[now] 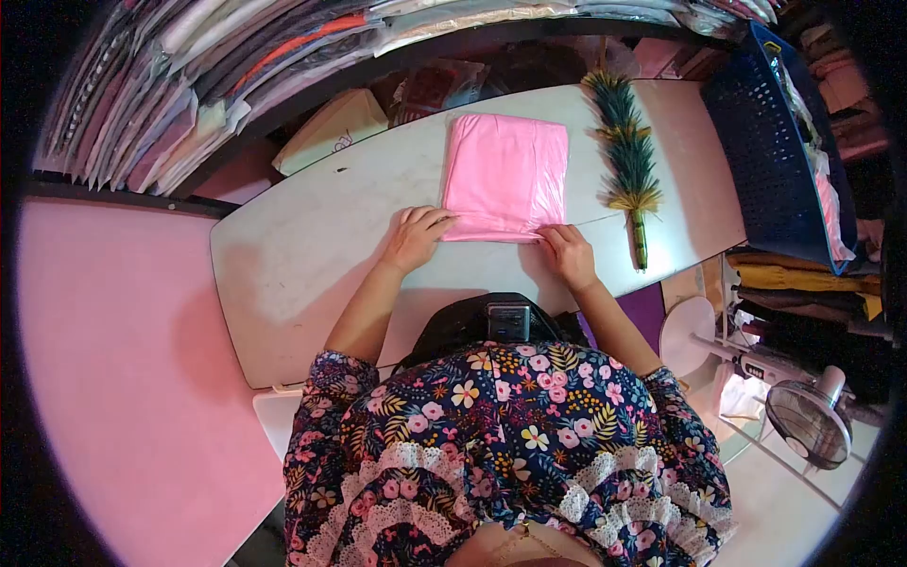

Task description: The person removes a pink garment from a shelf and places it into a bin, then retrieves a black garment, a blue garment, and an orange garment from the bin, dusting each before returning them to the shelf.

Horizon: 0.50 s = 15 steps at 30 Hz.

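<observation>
A folded pink cloth in clear plastic wrap [505, 175] lies flat on the white table [312, 217]. My left hand [417, 238] is at its lower left corner, with thumb and fingers pinched on the edge. At the lower right corner, my right hand [569, 255] pinches the same edge. The near edge of the package runs straight between both hands. To the right lies a green feathery duster [627, 151] with yellow tufts and a banded handle, touched by neither hand.
Shelves of packed folded fabrics [236, 85] run along the far side. A blue perforated basket [770, 142] stands at the right end of the table. A fan [809, 424] is at the lower right, near hanging clothes [803, 283].
</observation>
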Each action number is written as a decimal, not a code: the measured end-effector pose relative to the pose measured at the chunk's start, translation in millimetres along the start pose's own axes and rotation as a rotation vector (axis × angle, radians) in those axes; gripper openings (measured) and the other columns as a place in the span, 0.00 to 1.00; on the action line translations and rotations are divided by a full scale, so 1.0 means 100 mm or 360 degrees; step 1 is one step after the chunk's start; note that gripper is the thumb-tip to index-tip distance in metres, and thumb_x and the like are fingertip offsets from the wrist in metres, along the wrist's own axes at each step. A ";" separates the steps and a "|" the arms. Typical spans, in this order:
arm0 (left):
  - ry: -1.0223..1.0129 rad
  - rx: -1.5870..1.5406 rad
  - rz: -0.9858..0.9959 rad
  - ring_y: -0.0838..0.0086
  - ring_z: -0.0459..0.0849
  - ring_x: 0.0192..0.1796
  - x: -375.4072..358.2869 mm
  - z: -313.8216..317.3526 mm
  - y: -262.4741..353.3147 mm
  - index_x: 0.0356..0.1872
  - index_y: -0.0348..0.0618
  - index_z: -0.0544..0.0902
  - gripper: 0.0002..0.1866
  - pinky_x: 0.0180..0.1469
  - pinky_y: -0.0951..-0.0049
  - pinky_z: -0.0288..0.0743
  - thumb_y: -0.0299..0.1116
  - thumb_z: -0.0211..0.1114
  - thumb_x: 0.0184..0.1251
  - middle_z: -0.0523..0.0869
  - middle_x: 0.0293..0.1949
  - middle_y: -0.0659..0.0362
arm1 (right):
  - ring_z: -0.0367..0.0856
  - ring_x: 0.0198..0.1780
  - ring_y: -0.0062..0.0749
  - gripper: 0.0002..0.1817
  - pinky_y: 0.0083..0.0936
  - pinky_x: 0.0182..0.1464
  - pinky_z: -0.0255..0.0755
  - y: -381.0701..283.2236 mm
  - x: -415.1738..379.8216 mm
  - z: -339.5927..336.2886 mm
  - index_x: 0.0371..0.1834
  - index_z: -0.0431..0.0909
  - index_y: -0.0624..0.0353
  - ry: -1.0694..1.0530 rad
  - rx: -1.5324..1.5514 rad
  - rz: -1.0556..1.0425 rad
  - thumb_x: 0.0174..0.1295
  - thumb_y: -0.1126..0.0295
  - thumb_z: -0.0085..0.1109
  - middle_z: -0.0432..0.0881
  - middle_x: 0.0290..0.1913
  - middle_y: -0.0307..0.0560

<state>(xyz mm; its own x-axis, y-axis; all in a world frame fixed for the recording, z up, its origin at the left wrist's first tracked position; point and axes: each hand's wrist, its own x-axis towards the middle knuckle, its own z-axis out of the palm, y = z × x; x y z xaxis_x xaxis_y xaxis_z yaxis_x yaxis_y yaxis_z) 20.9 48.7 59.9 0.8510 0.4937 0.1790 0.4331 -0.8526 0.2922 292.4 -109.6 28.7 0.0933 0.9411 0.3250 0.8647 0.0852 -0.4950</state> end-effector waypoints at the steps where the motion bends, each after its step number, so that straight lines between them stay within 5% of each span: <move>1: -0.0022 0.0011 -0.0031 0.70 0.74 0.55 0.02 -0.04 0.03 0.49 0.56 0.81 0.21 0.59 0.65 0.63 0.27 0.62 0.51 0.81 0.50 0.68 | 0.79 0.43 0.41 0.11 0.32 0.46 0.75 0.02 0.00 0.02 0.38 0.79 0.58 -0.0019 0.0000 0.0056 0.52 0.68 0.62 0.81 0.42 0.45; 9: 0.0076 -0.0258 -0.0274 0.69 0.74 0.56 0.04 0.30 -0.12 0.43 0.53 0.83 0.20 0.59 0.64 0.61 0.24 0.66 0.45 0.82 0.47 0.67 | 0.78 0.43 0.44 0.13 0.36 0.50 0.73 -0.06 -0.02 -0.16 0.38 0.80 0.57 0.0069 0.0088 -0.0104 0.48 0.70 0.63 0.80 0.40 0.48; 15: 0.0433 -0.0395 -0.0371 0.65 0.73 0.58 0.21 0.14 0.02 0.36 0.47 0.83 0.11 0.65 0.57 0.56 0.24 0.65 0.49 0.83 0.48 0.64 | 0.77 0.44 0.46 0.12 0.33 0.50 0.71 0.14 0.07 -0.27 0.36 0.79 0.60 0.0196 0.0514 0.0423 0.46 0.78 0.63 0.79 0.40 0.51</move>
<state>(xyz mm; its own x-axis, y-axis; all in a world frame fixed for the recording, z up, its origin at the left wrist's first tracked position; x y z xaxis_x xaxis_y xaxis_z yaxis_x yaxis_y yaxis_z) 43.6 55.2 51.0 0.6154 0.7236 0.3125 0.4917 -0.6623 0.5653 318.3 -110.5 46.2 0.3668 0.8998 0.2362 0.6059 -0.0384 -0.7946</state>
